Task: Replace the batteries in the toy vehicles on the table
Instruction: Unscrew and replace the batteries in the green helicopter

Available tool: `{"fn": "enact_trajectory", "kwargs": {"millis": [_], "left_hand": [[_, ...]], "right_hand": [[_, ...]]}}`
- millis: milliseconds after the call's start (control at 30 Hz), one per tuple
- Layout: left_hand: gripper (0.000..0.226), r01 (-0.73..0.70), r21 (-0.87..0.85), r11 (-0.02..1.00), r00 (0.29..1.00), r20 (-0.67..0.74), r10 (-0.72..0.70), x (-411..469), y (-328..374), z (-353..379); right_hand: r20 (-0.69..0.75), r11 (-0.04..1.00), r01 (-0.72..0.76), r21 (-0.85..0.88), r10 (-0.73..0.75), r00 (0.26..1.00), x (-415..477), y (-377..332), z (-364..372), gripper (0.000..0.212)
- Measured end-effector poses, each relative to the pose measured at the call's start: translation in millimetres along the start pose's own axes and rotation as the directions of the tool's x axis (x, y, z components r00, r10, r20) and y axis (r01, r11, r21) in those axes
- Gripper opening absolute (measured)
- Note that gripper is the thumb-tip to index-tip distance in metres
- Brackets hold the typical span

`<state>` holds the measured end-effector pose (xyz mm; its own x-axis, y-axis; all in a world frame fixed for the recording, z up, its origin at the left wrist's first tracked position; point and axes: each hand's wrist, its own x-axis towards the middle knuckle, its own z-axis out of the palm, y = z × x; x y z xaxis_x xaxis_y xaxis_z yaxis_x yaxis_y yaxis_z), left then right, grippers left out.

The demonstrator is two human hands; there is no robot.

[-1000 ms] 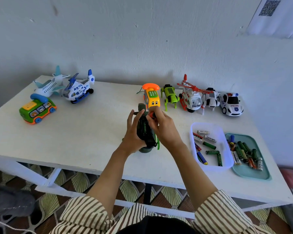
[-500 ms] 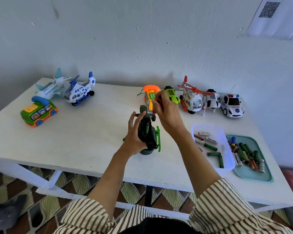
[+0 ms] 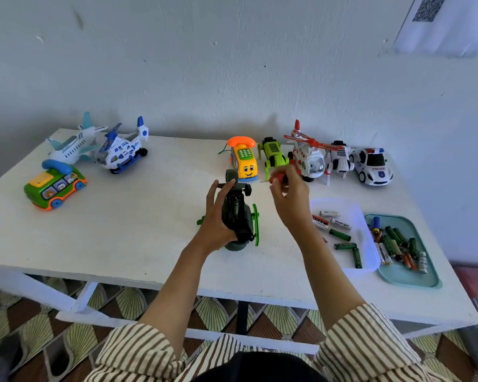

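Note:
My left hand grips a dark green toy helicopter, turned belly up at the middle of the white table. A green battery shows in its open compartment. My right hand is raised to the right of the toy and holds a small red-handled screwdriver, tip pointing left. A clear tray of batteries and a teal tray of batteries lie at the right.
Along the back stand a yellow phone bus, a lime green toy, a red and white helicopter, a white robot toy and a police car. At left: a plane, a blue helicopter, a green bus.
My right hand has lifted off the green helicopter and moved up and to the right with the screwdriver. My left hand keeps its hold on the toy.

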<state>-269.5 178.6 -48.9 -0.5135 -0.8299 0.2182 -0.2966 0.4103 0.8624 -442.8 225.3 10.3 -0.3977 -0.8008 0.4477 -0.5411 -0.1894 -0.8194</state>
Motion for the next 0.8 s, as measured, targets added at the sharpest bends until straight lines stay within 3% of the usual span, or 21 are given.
{"fn": "enact_trajectory", "kwargs": {"millis": [100, 233, 333, 400, 533, 633, 800], "left_hand": [[0.112, 0.001, 0.001, 1.0, 1.0, 0.004, -0.001, 0, 1, 0], [0.111, 0.013, 0.003, 1.0, 1.0, 0.003, -0.013, 0, 0, 0], [0.111, 0.015, -0.007, 1.0, 1.0, 0.006, -0.015, -1, 1, 0], [0.111, 0.014, -0.016, 1.0, 1.0, 0.004, -0.014, -1, 2, -1], [0.112, 0.013, -0.034, 0.999, 1.0, -0.008, -0.014, -2, 2, -1], [0.112, 0.014, -0.004, 1.0, 1.0, -0.017, -0.014, -1, 2, -1], [0.109, -0.001, 0.023, 1.0, 1.0, -0.02, 0.001, 0, 3, 1]], "right_hand": [[0.19, 0.976, -0.054, -0.212, 0.096, 0.977, -17, 33, 8, 0.019], [0.436, 0.899, -0.02, -0.438, 0.232, 0.87, -34, 63, 13, 0.031], [0.533, 0.852, 0.035, -0.522, 0.294, 0.793, -42, 74, 13, 0.028], [0.531, 0.839, 0.051, -0.541, 0.294, 0.794, -42, 72, 12, 0.023], [0.293, 0.904, 0.07, -0.423, 0.063, 0.954, -29, 49, 14, 0.015], [0.114, 0.935, 0.207, -0.288, -0.181, 0.977, -18, 24, 20, 0.015], [0.353, 0.784, 0.475, -0.399, -0.347, 0.869, -10, 14, 36, 0.024]]}}
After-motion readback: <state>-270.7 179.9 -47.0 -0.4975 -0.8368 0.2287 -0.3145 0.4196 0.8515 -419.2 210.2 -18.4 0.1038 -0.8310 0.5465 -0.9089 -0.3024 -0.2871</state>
